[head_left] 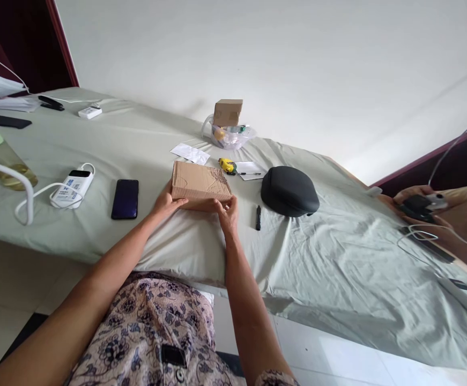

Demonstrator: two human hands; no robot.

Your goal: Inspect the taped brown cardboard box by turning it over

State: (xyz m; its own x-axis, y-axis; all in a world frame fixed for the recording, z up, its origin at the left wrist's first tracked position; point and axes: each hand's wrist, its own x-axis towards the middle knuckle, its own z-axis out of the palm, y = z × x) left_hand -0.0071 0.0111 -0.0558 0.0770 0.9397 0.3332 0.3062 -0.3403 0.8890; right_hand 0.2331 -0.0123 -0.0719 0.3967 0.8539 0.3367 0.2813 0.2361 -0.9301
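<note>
Between my two hands is a brown cardboard box [200, 182], closed, at the middle of the cloth-covered table. My left hand [166, 202] grips its left end, thumb along the near side. At the near right corner my right hand [227, 211] holds it with bent fingers; some fingertips are hidden by the box. Just beyond the box lie a yellow tape measure [227, 165] and a white paper with a pen [251, 173] on it. A black marker [258, 218] is to the right of my right hand, and a dark phone [125, 199] lies left of my left hand.
A black rounded case [289, 191] sits on the right. Behind stands a clear plastic bag [233, 140] with a small carton [227, 112] on top. Left are a white power bank [72, 189] with a cable and a green-lidded bottle [6, 155]. Another person's hands [418, 201] hold a device far right.
</note>
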